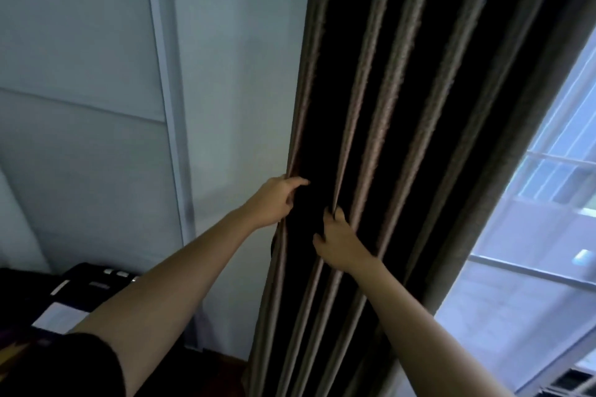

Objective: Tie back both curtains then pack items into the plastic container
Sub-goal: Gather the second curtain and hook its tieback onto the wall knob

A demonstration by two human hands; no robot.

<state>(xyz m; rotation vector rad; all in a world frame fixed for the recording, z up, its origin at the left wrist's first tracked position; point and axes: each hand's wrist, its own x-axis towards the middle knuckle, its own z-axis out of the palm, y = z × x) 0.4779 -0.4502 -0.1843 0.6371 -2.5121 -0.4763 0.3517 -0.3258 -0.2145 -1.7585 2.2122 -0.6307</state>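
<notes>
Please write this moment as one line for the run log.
phase: gathering curtain | left-hand grip: holds wall-side edge | right-hand grip: holds middle fold | tied: not yet

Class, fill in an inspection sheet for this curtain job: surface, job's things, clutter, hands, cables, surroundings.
Surface: sliver of brown floor below the curtain.
Job's things: dark pleated curtain, hanging, not tied.
Clutter: dark patterned item, lower left.
Hands: left hand grips the curtain's left edge; right hand grips a pleat.
Cables: nothing seen.
Surroundings: pale wall left, barred window right.
</notes>
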